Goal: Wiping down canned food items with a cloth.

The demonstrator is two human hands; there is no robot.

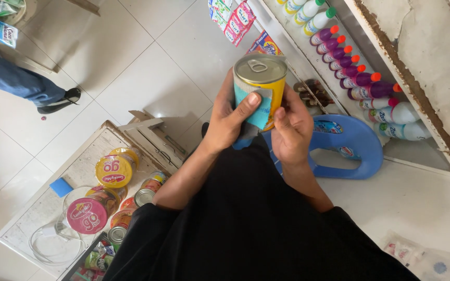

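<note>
The can (pixel 260 83) is being held upright in the air above the blue stool (pixel 351 148), with a teal cloth (pixel 259 112) on its side. The left hand (pixel 230 117) is gripping the can, thumb pressing the cloth; the right hand (pixel 291 130) is curling around it. It seems best to be keeping the can steady and wiping all around

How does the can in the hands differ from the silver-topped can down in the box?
The held can is lifted between the left hand and right hand; the boxed can stands among other tins. A teal cloth covers part of the held can; the boxed can is bare. Both have silver tops.
</note>
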